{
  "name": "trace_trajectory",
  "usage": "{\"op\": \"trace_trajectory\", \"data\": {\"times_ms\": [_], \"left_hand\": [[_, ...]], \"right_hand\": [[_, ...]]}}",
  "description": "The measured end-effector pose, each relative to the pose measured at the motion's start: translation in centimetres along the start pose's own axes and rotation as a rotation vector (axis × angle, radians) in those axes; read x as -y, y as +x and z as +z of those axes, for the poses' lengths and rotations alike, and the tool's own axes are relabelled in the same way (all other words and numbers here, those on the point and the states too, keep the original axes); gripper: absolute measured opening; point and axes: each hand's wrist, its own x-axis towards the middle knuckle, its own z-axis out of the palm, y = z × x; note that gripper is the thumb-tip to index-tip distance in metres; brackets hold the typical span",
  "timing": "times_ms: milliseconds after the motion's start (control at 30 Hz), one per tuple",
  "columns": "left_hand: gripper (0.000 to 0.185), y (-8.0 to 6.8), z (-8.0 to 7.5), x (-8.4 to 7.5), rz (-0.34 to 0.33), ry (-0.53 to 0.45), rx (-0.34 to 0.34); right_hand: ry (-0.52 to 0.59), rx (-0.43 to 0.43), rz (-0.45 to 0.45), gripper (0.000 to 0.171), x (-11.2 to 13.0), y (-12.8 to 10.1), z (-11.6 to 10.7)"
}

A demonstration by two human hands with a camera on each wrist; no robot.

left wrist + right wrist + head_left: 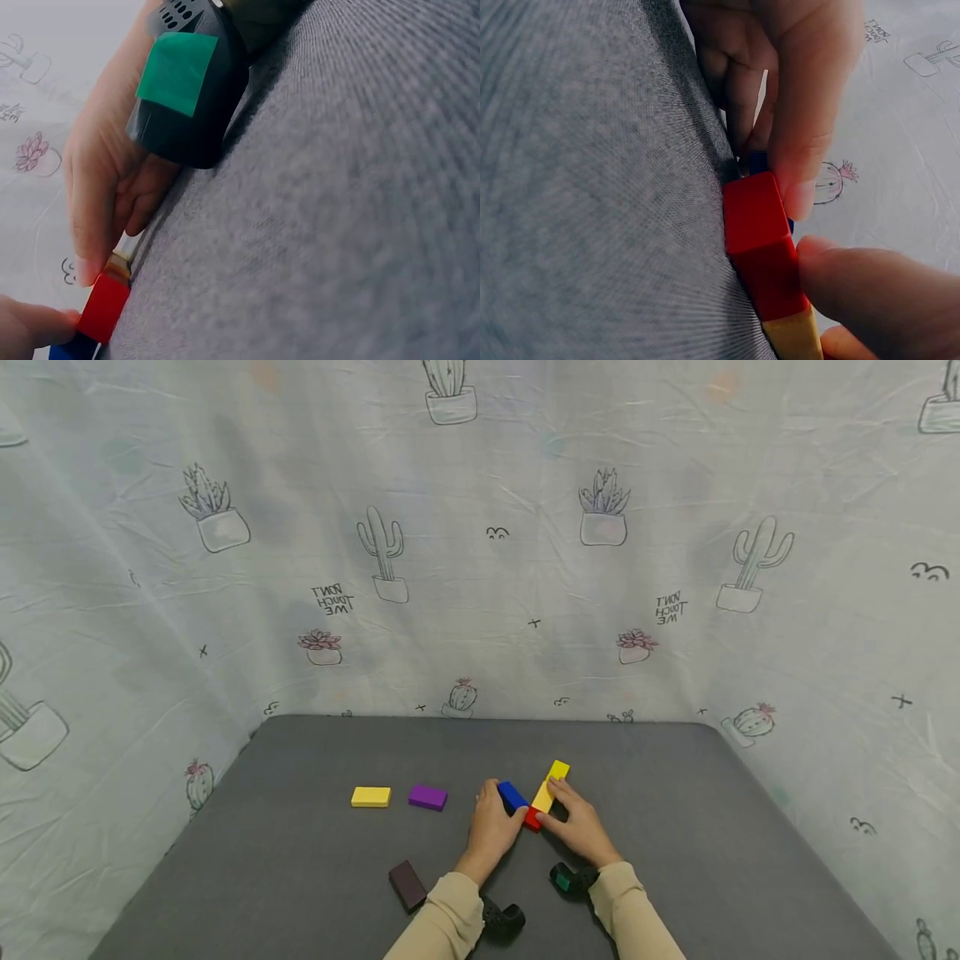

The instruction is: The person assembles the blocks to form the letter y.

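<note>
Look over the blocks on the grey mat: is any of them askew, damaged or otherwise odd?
Nothing looks damaged. The dark brown block lies apart near the front edge, turned at an angle, while the yellow block and purple block lie roughly level side by side. Both hands pinch the red block between blue and yellow ones.

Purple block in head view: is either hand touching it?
No. The purple block lies alone on the grey mat, left of both hands, which are at the blue block and red block.

sleeves (450, 914): beige | wrist cameras (501, 920): black | tape (177, 72): green
</note>
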Motion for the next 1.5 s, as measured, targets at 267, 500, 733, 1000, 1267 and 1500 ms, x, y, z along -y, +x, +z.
{"op": "trace_trajectory", "data": {"times_ms": [267, 500, 733, 1000, 1267, 1500], "left_hand": [[0.051, -0.1, -0.1, 1.0, 0.086, 0.035, 0.026], [0.039, -0.2, -0.2, 1.3, 0.147, 0.08, 0.004], [0.042, -0.5, -0.2, 0.9, 0.146, 0.151, -0.016], [0.042, -1.3, 0.3, 0.4, 0.103, 0.126, -0.082], [0.045, -1.7, 0.3, 0.4, 0.118, 0.133, -0.124], [0.048, -1.8, 0.1, 0.4, 0.113, 0.134, -0.122]], "right_hand": [[0.004, -0.004, -0.01, 0.069, -0.1, -0.1, 0.2], [0.013, 0.004, 0.002, 0.07, 0.0, 0.0, 0.1], [0.008, 0.01, 0.001, 0.07, -0.1, 0.2, -0.1], [0.004, 0.016, -0.012, 0.07, -0.3, -0.1, 0.0], [0.004, 0.008, -0.006, 0.07, -0.1, -0.3, 0.1], [-0.005, 0.007, -0.012, 0.071, 0.0, -0.3, 0.0]]}}
